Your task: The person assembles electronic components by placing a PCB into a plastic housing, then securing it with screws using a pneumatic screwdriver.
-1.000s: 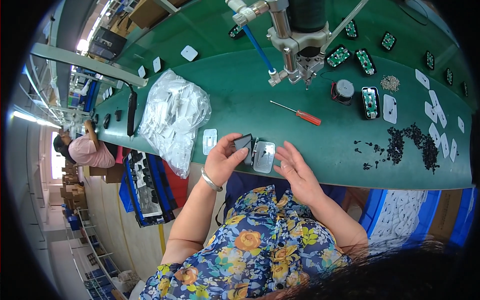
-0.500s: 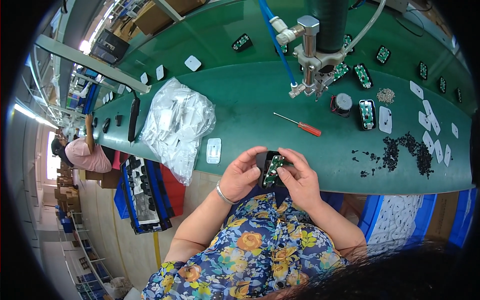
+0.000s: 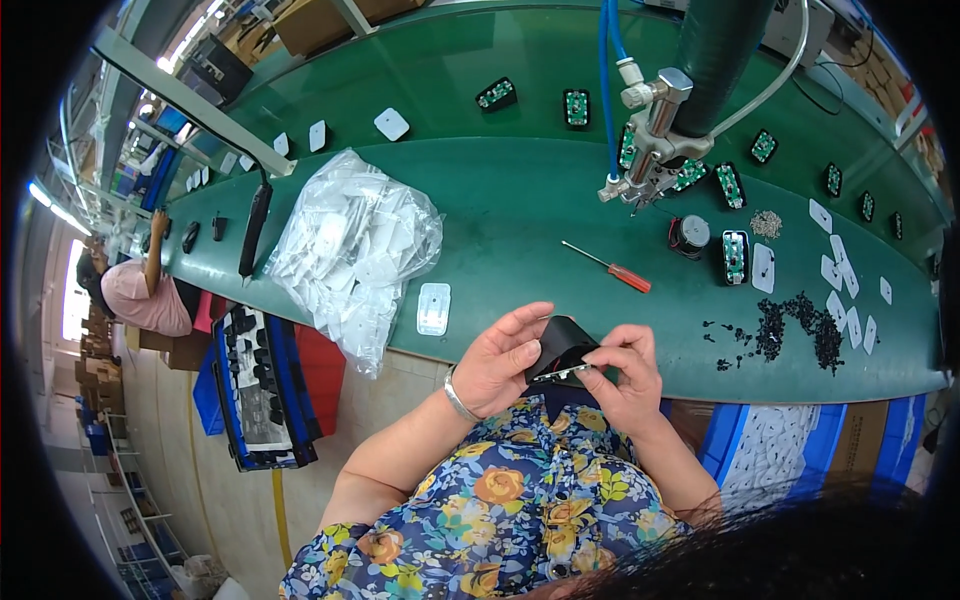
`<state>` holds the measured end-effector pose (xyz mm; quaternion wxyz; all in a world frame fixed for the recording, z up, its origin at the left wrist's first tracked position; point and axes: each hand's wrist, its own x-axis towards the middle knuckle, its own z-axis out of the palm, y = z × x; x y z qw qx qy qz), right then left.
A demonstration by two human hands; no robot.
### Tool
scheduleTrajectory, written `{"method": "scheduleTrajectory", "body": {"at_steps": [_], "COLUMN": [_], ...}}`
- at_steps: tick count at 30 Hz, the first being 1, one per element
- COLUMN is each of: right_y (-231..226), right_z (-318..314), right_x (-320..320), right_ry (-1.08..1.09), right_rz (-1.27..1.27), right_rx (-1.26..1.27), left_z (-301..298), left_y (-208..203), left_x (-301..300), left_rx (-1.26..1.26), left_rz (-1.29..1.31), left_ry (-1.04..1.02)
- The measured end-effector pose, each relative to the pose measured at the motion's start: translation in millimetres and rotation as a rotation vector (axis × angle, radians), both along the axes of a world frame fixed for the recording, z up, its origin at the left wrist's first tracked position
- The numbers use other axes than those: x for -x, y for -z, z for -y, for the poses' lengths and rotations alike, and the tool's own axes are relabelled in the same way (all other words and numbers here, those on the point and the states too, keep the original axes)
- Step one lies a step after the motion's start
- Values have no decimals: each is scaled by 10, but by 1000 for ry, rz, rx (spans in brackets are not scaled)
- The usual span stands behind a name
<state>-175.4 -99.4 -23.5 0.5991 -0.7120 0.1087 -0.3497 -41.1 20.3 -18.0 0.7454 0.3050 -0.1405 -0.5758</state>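
Observation:
My left hand (image 3: 498, 368) is closed round a black plastic housing (image 3: 560, 342) near the front edge of the green bench. The housing is tilted, and its hollow faces my right hand. A circuit board (image 3: 558, 375), seen almost edge-on, lies along the lower rim of the housing. My right hand (image 3: 628, 382) pinches the board's right end between thumb and fingers. How far the board sits inside the housing is hidden. Beyond my hands lies a screwdriver (image 3: 628, 278) with a red handle. A white cover plate (image 3: 433, 309) rests to the left of my left hand.
A clear bag (image 3: 355, 240) of white plates lies on the left. An air-hose-fed metal fixture (image 3: 655, 140) hangs over the bench. Rightward are a housed board (image 3: 735, 258), a round motor-like part (image 3: 690, 235), black screws (image 3: 800, 330) and silvery bits (image 3: 767, 223). A co-worker (image 3: 145, 300) sits far left.
The housing and board have turned; the board's green face now shows only as an edge. My right hand has shifted its grip to the board's end. The view has swung slightly.

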Motion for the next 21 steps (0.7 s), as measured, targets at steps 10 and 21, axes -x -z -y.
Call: {"method": "scheduleTrajectory", "body": {"at_steps": [10,21], "right_y": [31,185], "right_z": [-93,-122], "right_x": [-27,-11], "right_ry": [110,179], "right_rz": [20,76], "right_rx": [303,236], "left_z": [-20,-1], "left_y": [-49,-15], "left_x": [6,74], "left_rx": [-64,-61], "left_rz": [-182,-109], "left_ry": [-39,-82]}}
